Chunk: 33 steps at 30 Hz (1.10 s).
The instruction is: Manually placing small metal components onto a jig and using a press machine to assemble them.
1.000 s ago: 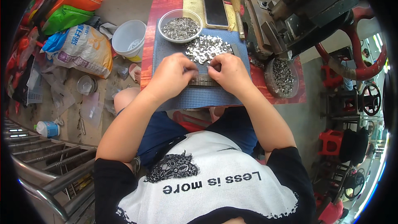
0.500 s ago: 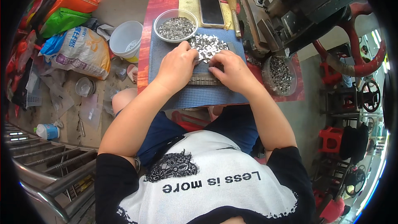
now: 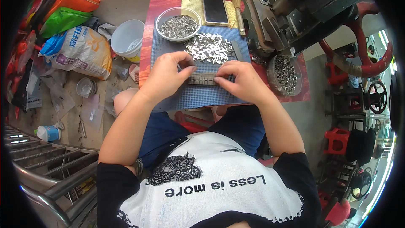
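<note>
A slotted metal bar point(image 3: 201, 79) lies crosswise on the blue ribbed mat point(image 3: 190, 99), small pieces in its slots. My left hand point(image 3: 168, 76) is by its left end, with thumb and fingers curled together just above the bar. At the right end, my right hand point(image 3: 242, 78) has its thumb and forefinger closed in a pinch at the bar. Whatever either hand pinches is too small or hidden to make out. Just beyond the hands spreads a pile of small shiny metal pieces point(image 3: 209, 48). A clear round bowl point(image 3: 158, 28) of thin metal pins stands at the far left.
A phone point(image 3: 215, 9) and a small straw brush point(image 3: 238, 14) lie at the table's far side. A dark machine point(image 3: 274, 33) with a red handwheel stands right, beside a tub of metal pieces point(image 3: 284, 75). A white bucket point(image 3: 128, 38) and bags point(image 3: 82, 52) sit left.
Both hands have drawn back from the pile toward me, down to the bar. The left hand has also shifted left, uncovering more of the pile and the bar.
</note>
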Available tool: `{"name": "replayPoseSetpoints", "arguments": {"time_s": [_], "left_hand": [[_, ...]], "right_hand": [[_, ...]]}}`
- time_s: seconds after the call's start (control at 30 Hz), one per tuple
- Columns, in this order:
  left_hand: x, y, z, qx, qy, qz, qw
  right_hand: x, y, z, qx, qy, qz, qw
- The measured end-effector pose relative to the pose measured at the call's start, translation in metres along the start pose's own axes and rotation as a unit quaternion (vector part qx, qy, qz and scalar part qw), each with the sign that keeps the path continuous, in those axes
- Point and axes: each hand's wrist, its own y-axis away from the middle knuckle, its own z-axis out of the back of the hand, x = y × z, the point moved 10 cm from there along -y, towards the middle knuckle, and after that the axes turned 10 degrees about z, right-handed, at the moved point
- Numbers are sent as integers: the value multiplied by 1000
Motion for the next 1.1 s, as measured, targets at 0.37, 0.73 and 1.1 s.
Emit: {"name": "replayPoseSetpoints", "arguments": {"time_s": [0.37,0.73,1.1], "left_hand": [[-15,7,-27,44,-98,-87,990],[-13,-20,-11,-57,-93,-50,993],[-30,-17,-23,-141,-211,-165,953]], "right_hand": [[-18,-33,-4,-72,205,11,976],[-5,-2,19,-104,41,-27,993],[34,-3,-11,-27,68,102,992]]}}
